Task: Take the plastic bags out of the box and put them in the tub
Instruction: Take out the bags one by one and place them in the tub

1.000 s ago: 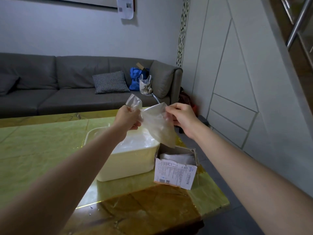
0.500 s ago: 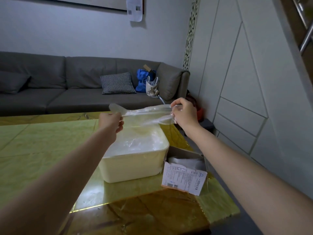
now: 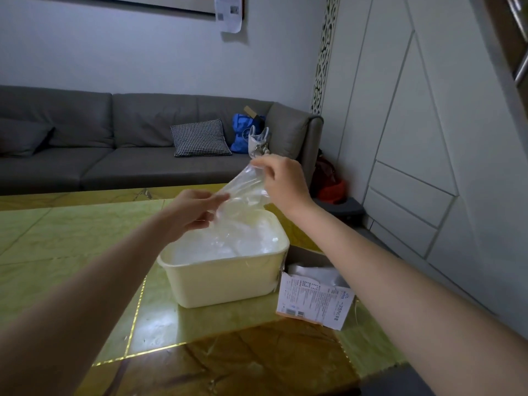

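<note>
A clear plastic bag point(image 3: 243, 192) hangs above the cream tub point(image 3: 225, 278), its lower end reaching into the tub. My right hand point(image 3: 283, 181) pinches the bag's top corner. My left hand point(image 3: 194, 212) is at the bag's lower left side, index finger stretched along it and the other fingers curled by the plastic. More clear bags point(image 3: 245, 244) lie inside the tub. To the right of the tub stands the open cardboard box point(image 3: 314, 301) with pale bags point(image 3: 314, 274) showing in it.
Tub and box stand near the right end of a glossy yellow-green table point(image 3: 71, 238), whose right edge drops off just past the box. A grey sofa point(image 3: 114, 150) with a checked cushion and bags runs behind. A white panelled wall is on the right.
The bag was stretched level between both hands; now my right hand has lifted its end and my left hand has dropped toward the tub, so the bag hangs slanted into it.
</note>
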